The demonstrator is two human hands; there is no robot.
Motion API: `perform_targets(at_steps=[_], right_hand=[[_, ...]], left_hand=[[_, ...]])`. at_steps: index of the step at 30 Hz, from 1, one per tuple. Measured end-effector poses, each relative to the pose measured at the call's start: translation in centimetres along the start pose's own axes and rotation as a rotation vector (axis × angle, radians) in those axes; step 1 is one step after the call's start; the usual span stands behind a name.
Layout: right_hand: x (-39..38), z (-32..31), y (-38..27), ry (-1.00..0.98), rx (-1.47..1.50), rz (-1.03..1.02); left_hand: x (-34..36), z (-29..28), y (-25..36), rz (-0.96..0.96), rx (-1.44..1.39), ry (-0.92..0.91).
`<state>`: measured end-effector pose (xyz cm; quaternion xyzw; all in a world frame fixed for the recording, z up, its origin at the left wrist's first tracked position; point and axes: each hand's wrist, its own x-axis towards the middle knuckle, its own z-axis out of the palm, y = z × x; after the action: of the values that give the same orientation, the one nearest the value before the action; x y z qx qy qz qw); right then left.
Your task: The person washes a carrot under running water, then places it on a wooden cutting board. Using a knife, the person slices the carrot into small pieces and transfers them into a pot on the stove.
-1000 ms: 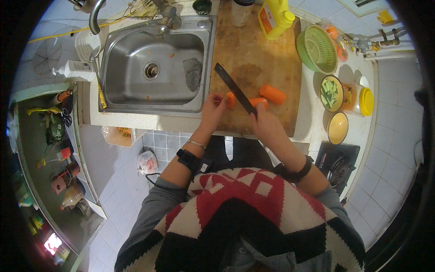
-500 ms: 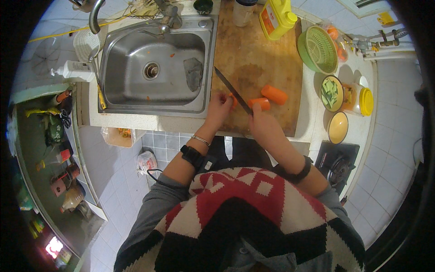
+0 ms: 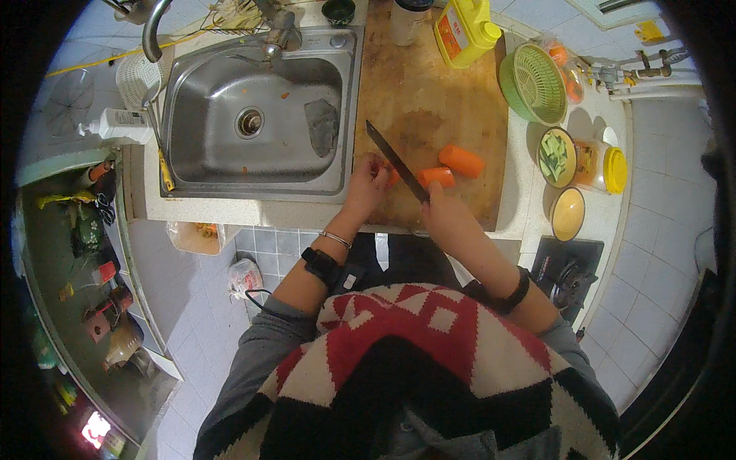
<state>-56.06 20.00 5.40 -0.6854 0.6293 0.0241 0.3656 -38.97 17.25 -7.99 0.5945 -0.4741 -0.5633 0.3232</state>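
Head view: likely slicing; right fingers (image 3: 435,192) grip knife (image 3: 398,161), left fingers (image 3: 376,166) pinch carrot (image 3: 393,177) near board's (image 3: 481,205) left edge; next stroke should need fingertips clear.

Handle of knife (image 3: 396,159) hidden; leftmost carrot piece (image 3: 393,178) partly covered

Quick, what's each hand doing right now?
Left hand: curled at a carrot piece; grip can't be told.
Right hand: closed, holding the knife.
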Motion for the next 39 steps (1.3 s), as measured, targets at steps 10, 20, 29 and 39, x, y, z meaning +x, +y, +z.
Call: perform_targets(at_steps=[10, 20, 29, 39], right_hand=[[3.4, 3.4, 1.1, 0.027, -0.003, 0.021], [6.1, 7.3, 4.6, 0.255, 0.325, -0.094], [0.8, -1.2, 8.9, 0.121, 0.935, 0.101], [-4.8, -3.5, 14.2, 0.258, 0.985, 0.125]], left_hand=[[-0.6, 0.2, 0.8, -0.029, -0.149, 0.025], [0.7, 0.2, -1.1, -0.011, -0.111, 0.042], [2.1, 1.1, 0.5, -0.141, -0.269, 0.045], [2.3, 4.3, 5.4, 0.525, 0.717, 0.028]])
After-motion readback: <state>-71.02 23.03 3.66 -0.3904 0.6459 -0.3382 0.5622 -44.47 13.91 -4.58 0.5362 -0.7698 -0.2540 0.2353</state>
